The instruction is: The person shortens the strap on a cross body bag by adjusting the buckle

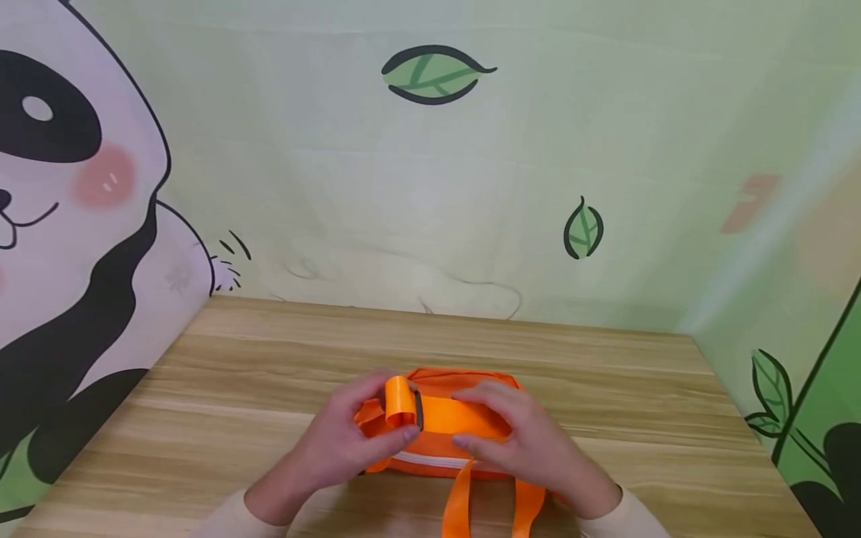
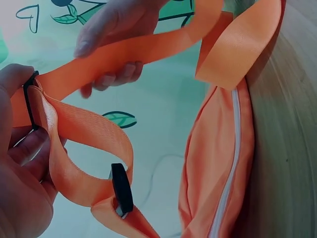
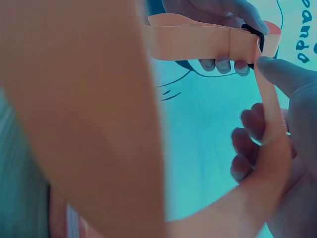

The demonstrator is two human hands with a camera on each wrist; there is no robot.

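Note:
An orange waist bag (image 1: 430, 379) with a white zipper (image 1: 437, 461) lies on the table. Between thumb and fingers my left hand (image 1: 339, 437) holds the bag's orange strap at a black slide buckle (image 2: 30, 101). A loop of strap (image 1: 400, 401) stands out from that buckle, on its left side. My right hand (image 1: 528, 437) pinches the flat stretch of strap (image 1: 444, 415) to the right of the buckle, thumb on one side and fingers on the other. In the left wrist view, a second black buckle (image 2: 122, 189) hangs lower on the strap loop.
Two strap lengths (image 1: 457, 501) hang toward the near edge of the wooden table (image 1: 269, 359). Behind the table is a pale green backdrop (image 1: 323, 187) printed with leaves and a panda (image 1: 121, 246). In the right wrist view, a blurred strap (image 3: 89, 109) blocks much of the left side.

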